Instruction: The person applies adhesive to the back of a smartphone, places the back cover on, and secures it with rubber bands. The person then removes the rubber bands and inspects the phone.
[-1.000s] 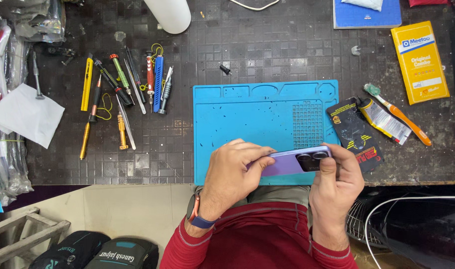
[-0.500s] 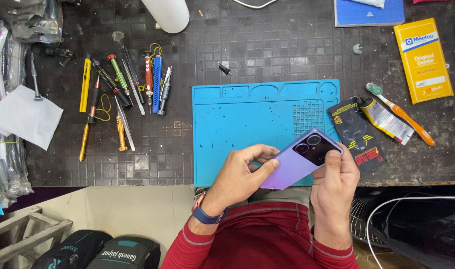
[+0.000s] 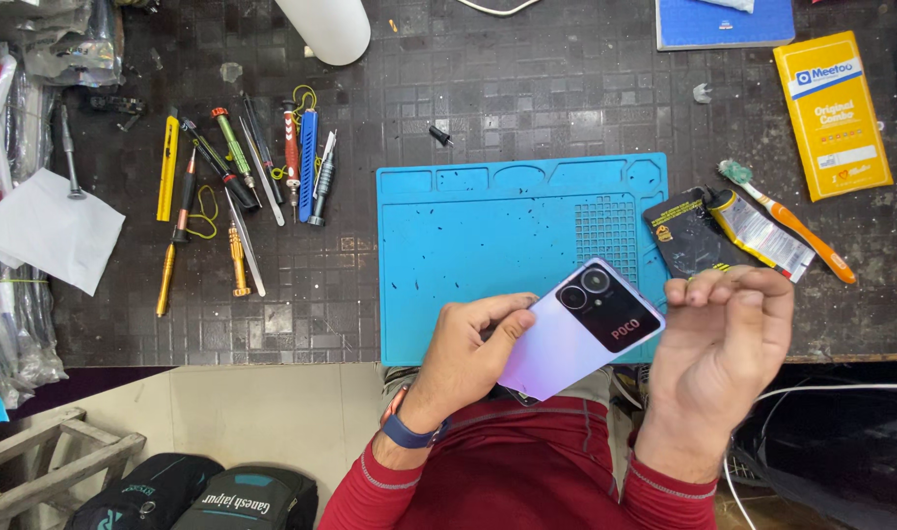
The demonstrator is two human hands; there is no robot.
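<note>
From the head camera, the left hand (image 3: 468, 348) grips a lilac rectangular smartphone (image 3: 578, 329) by its lower edge, back up, its black camera block uppermost, tilted over the near edge of the blue silicone work mat (image 3: 468, 236). The right hand (image 3: 728, 344) hovers just beside the phone's top corner, fingers loosely curled, holding nothing. Assorted screwdrivers (image 3: 237, 186) lie left of the mat.

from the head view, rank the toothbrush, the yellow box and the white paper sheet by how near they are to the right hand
1. Toothbrush, just above the right hand, beside the blue mat.
2. Yellow box, farther up, at the table's top right.
3. White paper sheet, far across at the left edge.
</note>
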